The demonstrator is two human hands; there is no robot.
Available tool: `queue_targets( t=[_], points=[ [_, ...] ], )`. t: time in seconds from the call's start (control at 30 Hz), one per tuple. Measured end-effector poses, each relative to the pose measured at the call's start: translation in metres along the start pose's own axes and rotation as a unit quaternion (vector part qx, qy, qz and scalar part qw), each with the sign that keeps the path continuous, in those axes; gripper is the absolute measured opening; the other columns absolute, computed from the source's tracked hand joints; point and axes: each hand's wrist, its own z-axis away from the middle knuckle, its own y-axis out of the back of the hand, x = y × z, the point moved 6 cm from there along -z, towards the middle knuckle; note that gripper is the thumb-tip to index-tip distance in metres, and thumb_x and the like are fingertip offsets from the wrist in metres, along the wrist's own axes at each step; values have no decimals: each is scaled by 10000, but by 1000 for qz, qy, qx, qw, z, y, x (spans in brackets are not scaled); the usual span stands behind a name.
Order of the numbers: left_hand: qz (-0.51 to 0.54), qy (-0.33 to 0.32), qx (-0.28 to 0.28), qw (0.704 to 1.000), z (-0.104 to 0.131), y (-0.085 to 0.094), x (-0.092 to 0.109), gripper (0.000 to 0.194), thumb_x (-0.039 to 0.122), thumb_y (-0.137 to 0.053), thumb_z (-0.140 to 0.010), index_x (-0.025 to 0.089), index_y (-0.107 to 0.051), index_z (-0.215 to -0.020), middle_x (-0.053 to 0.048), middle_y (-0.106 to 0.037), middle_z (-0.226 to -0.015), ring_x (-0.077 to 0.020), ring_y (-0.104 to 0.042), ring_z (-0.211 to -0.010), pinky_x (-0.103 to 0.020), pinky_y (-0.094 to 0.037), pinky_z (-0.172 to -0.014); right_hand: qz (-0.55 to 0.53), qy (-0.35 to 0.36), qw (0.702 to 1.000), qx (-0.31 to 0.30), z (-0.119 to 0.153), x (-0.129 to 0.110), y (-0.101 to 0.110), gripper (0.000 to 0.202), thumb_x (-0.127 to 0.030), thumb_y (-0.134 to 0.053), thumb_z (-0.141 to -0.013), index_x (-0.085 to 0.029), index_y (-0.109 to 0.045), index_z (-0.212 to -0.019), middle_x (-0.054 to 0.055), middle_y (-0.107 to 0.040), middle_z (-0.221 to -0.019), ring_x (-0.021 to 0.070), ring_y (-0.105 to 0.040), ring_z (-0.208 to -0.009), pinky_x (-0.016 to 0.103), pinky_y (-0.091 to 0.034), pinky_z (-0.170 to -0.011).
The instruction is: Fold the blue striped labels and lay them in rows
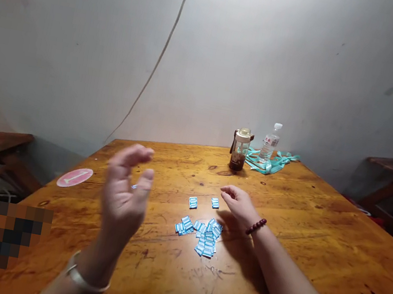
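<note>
My left hand (126,188) is raised over the left half of the table, slightly blurred, with its fingers curved and the thumb apart from them. No object shows in it. My right hand (237,204) hovers low over the table, fingers loosely bent and pointing left, with nothing visible in them. Just beside its fingertips lies a small blue-and-white card (214,203). Another such card (192,202) lies to the left of that one. Closer to me is a loose pile of similar blue-and-white cards (207,240), with a smaller cluster (184,225) at its left. A small bluish piece is mostly hidden behind my left hand.
On the wooden table (314,254), a tumbler with dark contents (240,150) stands toward the back. Behind it are a clear water bottle (270,142) and turquoise ribbon (272,166). A pink oval marked 1 (75,178) lies at the left edge. A wall rises behind.
</note>
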Motion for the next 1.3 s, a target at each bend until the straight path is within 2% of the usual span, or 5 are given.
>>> queue_targets(
  t=[0.27, 0.43, 0.8, 1.0, 1.3],
  points=[
    [-187, 116, -280, 934, 43, -78, -132, 220, 297, -404, -772, 170, -583, -773, -35, -602, -772, -161, -545, -744, -289, -418, -686, 152, -40, 961, -226, 21, 1, -12, 158, -252, -498, -680, -167, -618, -737, 22, -629, -714, 127, -533, -636, 196, -341, -526],
    [-216, 88, -371, 899, 61, -81, -135, 234, 298, -379, -782, 189, -581, -736, -20, -581, -719, -151, -533, -692, -261, -399, -626, 217, -18, 945, -244, 23, -1, -25, 154, -262, -522, -661, -189, -626, -748, 24, -623, -710, 134, -523, -628, 205, -306, -516],
    [-247, 36, -361, 899, 58, -91, -132, 226, 278, -490, -716, 193, -574, -908, -59, -560, -938, -189, -496, -894, -315, -374, -792, 187, -33, 981, -30, 3, 16, -18, 180, -216, -417, -760, -164, -585, -799, 53, -589, -830, 134, -509, -765, 209, -345, -650],
    [-307, 35, -443, 842, 58, -108, -145, 351, 301, -568, -667, 227, -548, -1009, -49, -551, -987, -193, -473, -932, -287, -345, -796, 147, -7, 989, -27, 3, 20, -27, 173, -204, -414, -757, -174, -582, -786, 40, -584, -806, 134, -505, -754, 213, -347, -649],
    [-303, 19, -427, 852, 58, -109, -154, 175, 260, -490, -749, 230, -603, -881, -42, -573, -918, -169, -484, -901, -281, -344, -784, 167, 17, 985, -27, 6, 5, -29, 187, -223, -410, -780, -182, -592, -801, 44, -568, -839, 148, -482, -812, 240, -325, -712]
  ],
)
